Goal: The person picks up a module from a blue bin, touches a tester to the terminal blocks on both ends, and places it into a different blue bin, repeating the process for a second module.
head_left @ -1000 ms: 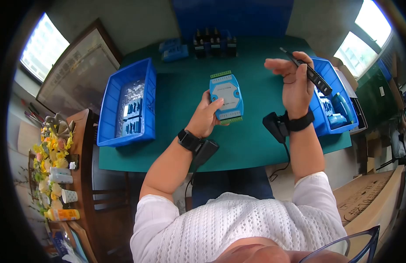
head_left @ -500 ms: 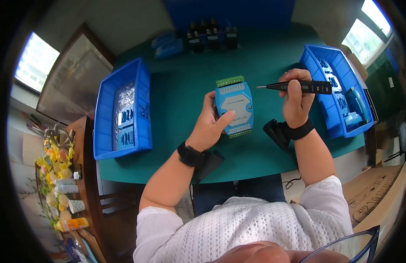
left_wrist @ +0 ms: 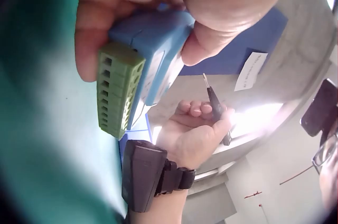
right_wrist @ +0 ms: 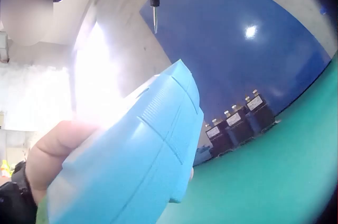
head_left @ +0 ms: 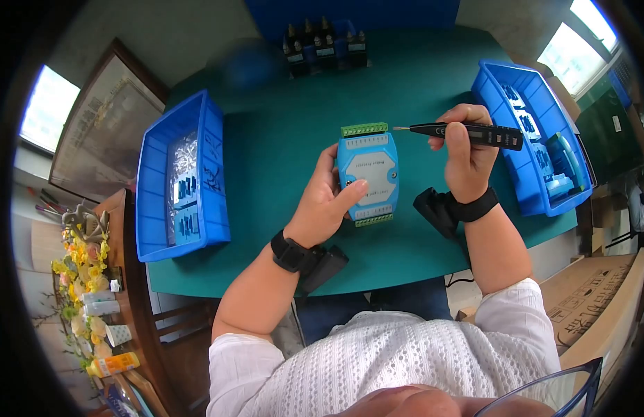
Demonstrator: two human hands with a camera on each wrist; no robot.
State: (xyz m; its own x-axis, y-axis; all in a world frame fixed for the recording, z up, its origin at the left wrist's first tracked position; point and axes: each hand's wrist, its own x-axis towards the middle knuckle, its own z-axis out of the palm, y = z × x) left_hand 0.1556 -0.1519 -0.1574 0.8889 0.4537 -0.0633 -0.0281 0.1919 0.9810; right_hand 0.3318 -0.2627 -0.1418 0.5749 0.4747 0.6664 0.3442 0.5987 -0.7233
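My left hand (head_left: 320,207) grips a blue electronic module (head_left: 386,182) by its left side, thumb across the pale label on its face. Green screw terminal blocks line its two ends; the far one (head_left: 364,130) is nearest the other hand. In my right hand (head_left: 469,158) is a slim black voltage tester screwdriver (head_left: 490,135), pinched between thumb and fingers. Its metal tip points left, close beside the far terminal block. The left wrist view shows the wire openings of one terminal block (left_wrist: 113,94). From the right wrist, the module's blue side (right_wrist: 148,155) fills the foreground.
Blue bins stand left (head_left: 218,174) and right (head_left: 499,132) on the green table (head_left: 280,111), both with blue modules inside. Several black boxes with metal posts (head_left: 323,50) stand at the back. A wrist camera (head_left: 437,212) is strapped to the right arm.
The right hand has come down and turned, swinging the tester screwdriver from slanting up to nearly level, its tip now near the far terminal block. The left hand keeps hold of the module.
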